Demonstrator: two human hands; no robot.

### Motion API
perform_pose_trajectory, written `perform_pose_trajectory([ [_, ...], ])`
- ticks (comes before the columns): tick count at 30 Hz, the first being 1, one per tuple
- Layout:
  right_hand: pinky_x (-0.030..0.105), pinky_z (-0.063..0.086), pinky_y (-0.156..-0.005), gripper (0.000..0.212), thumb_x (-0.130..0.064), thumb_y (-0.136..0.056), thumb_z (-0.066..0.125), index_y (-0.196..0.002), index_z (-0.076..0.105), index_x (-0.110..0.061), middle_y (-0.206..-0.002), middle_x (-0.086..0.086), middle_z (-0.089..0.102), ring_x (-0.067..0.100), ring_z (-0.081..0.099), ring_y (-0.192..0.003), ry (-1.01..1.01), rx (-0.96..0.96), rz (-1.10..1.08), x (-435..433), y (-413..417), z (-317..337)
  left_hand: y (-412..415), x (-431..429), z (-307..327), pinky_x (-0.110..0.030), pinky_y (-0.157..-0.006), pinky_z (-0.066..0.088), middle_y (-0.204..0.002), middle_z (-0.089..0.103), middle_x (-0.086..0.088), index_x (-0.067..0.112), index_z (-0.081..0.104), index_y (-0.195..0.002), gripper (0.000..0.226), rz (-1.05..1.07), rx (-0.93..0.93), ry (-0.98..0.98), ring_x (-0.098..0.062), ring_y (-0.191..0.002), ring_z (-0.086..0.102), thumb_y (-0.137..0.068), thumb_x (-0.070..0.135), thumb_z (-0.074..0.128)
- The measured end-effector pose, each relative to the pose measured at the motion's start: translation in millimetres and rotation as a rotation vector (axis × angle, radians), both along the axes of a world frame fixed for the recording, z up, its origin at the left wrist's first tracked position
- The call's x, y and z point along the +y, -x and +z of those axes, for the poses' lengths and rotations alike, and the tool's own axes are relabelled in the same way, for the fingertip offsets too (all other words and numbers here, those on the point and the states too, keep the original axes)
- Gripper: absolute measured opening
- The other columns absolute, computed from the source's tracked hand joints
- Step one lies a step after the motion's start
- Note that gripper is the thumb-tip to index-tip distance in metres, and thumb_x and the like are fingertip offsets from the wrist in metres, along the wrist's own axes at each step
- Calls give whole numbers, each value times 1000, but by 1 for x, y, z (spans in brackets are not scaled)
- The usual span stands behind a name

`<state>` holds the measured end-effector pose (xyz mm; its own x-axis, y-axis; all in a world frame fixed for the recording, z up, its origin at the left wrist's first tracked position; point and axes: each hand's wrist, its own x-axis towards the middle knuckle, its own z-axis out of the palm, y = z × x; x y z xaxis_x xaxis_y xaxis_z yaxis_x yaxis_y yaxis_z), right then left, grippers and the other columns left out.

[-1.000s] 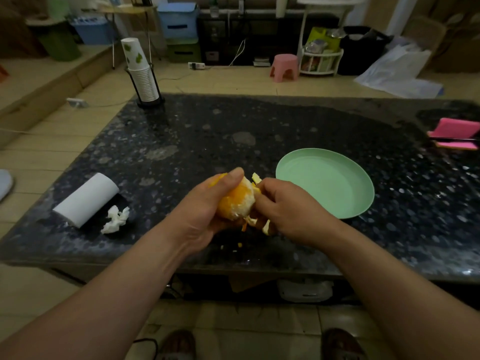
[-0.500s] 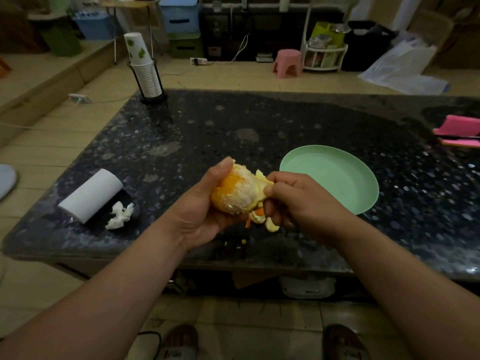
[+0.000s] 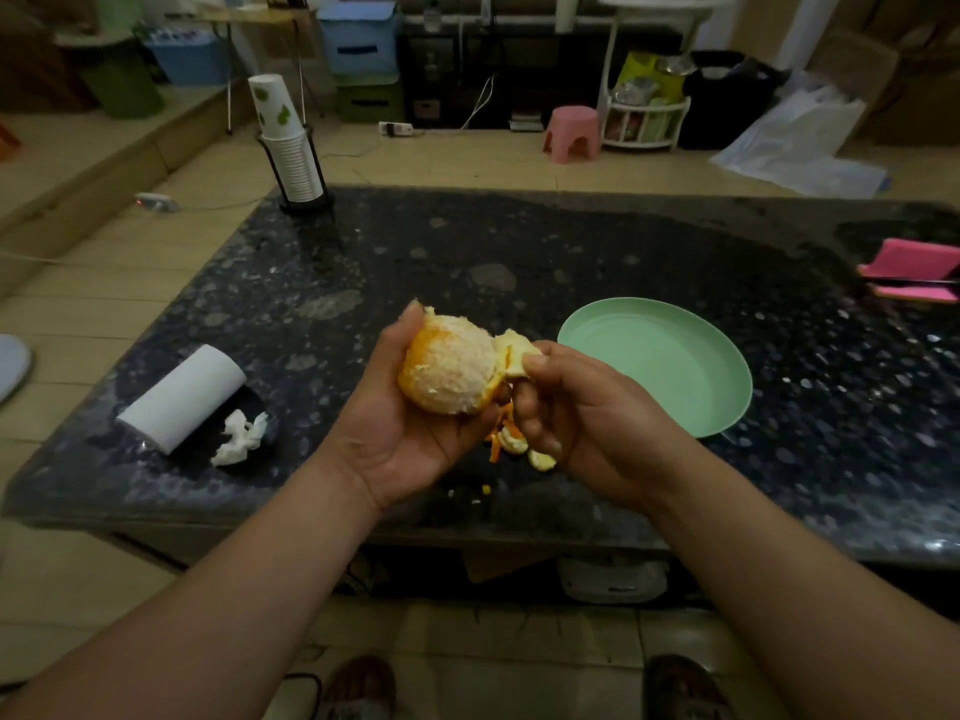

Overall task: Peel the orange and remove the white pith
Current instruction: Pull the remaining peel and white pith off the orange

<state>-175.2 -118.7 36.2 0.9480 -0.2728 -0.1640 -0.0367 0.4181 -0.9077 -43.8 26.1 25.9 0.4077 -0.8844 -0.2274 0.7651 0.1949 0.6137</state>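
Observation:
A partly peeled orange (image 3: pixel 449 363), mostly pale with white pith and with some orange rind left on its left side, sits in my left hand (image 3: pixel 400 407), whose fingers and thumb curl round it above the table's near edge. My right hand (image 3: pixel 576 407) pinches a flap of peel (image 3: pixel 514 353) that still hangs on the orange's right side. Torn peel pieces (image 3: pixel 514 441) lie on the dark table just below the two hands.
An empty green plate (image 3: pixel 670 363) lies right of my hands on the black speckled table (image 3: pixel 467 257). A paper roll (image 3: pixel 182 397) and a crumpled tissue (image 3: pixel 241 439) lie at the left. A cup stack (image 3: pixel 291 148) stands far left, a pink object (image 3: pixel 914 270) far right.
My left hand has lifted and turned the orange so its pithy side faces up. My right hand has pulled the peel flap out to the right.

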Motion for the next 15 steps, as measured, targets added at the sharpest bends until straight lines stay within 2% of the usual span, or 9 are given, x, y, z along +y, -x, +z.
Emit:
perform_pose_trajectory([
  [1, 25, 40, -48, 18, -12, -108, 48, -93, 58, -9, -68, 6, 62, 15, 55, -55, 179, 41, -27, -2, 2, 4, -2, 0, 0, -41, -76, 68, -123, 73, -19, 12, 81, -110, 55, 9, -42, -52, -30, -97, 75, -93, 60, 63],
  [3, 29, 47, -52, 21, -13, -110, 50, -96, 62, -4, -73, 7, 69, 18, 62, -61, 549, 117, -39, -5, 7, 8, -2, -1, -2, -48, -92, 62, -127, 74, -19, 12, 82, -110, 53, 10, -143, -168, -31, -106, 75, -93, 58, 65],
  [4, 31, 51, -55, 21, -16, -110, 52, -99, 63, -2, -76, 7, 72, 18, 65, -64, 649, 149, -25, -5, 9, 8, -2, -1, -4, -49, -95, 61, -127, 74, -19, 10, 80, -115, 53, 17, -191, -221, -31, -107, 74, -91, 56, 70],
  [7, 38, 56, -62, 28, -32, -110, 55, -102, 65, -7, -82, 5, 76, 18, 71, -68, 715, 244, -20, 0, 9, 3, 4, -9, -6, -46, -84, 65, -132, 72, -21, 5, 62, -138, 68, 73, -335, -308, -31, -106, 75, -85, 40, 86],
  [10, 41, 63, -63, 43, -56, -106, 53, -94, 65, -16, -82, 2, 76, 14, 74, -68, 898, 333, -66, 2, 6, -3, 11, -15, -6, -40, -73, 63, -117, 74, -16, 16, 65, -126, 59, 169, -487, -345, -26, -94, 76, -74, 34, 87],
  [12, 48, 64, -67, 45, -55, -108, 49, -94, 64, -15, -82, 3, 76, 18, 75, -70, 951, 327, -69, 3, 5, -3, 13, -18, -7, -38, -70, 61, -109, 75, -11, 22, 67, -119, 45, 209, -568, -360, -24, -90, 75, -79, 30, 86],
  [15, 54, 62, -71, 39, -39, -112, 48, -95, 66, -9, -81, 9, 75, 27, 75, -73, 922, 271, -65, 4, 4, -4, 12, -17, -10, -36, -65, 60, -96, 75, -4, 22, 69, -112, 26, 253, -577, -338, -21, -83, 73, -89, 19, 81],
])
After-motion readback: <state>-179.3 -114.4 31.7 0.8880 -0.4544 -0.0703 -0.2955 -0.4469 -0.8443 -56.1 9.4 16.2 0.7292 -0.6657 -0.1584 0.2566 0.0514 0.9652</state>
